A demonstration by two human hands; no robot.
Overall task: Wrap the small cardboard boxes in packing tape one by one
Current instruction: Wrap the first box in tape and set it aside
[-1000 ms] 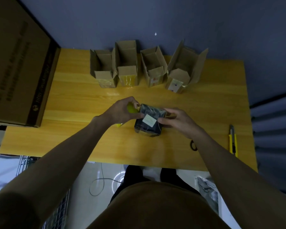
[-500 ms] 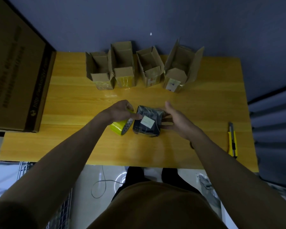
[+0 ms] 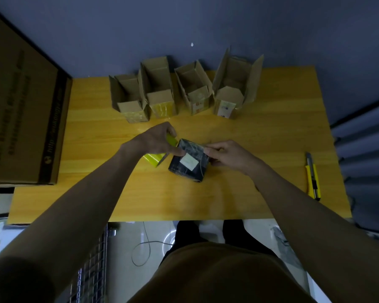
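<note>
Since half a second ago, the right hand (image 3: 228,155) has changed from an open palm beside the box to a pinch: thumb and forefinger are pressed together on the upper right edge of the dark, tape-wrapped small box (image 3: 188,163). The left hand (image 3: 157,139) has risen slightly and is clamped around the yellow roll of packing tape (image 3: 157,157), thumb tip touching the box's upper left edge. The roll stands tilted on its rim, touching the box's left side.

The wrapped box rests near the centre of the yellow wooden table (image 3: 260,182), skewed to the table edge. Its surface is glossy and creased, with a pale rectangular label (image 3: 189,162) on the upper face; the label print is too small to read.

Along the far table edge stand four open brown cardboard boxes (image 3: 184,88) in a row, flaps upright, corrugated and matte. The two left boxes show yellowish glossy tape on their near faces; the two right boxes carry small pale stickers, unreadable.

A yellow-and-black utility knife (image 3: 312,176) lies well apart at the right edge of the table. A large flat brown cardboard carton (image 3: 20,106) with a black stripe lies at the left; its stripe print begins "http", the rest blurred.
</note>
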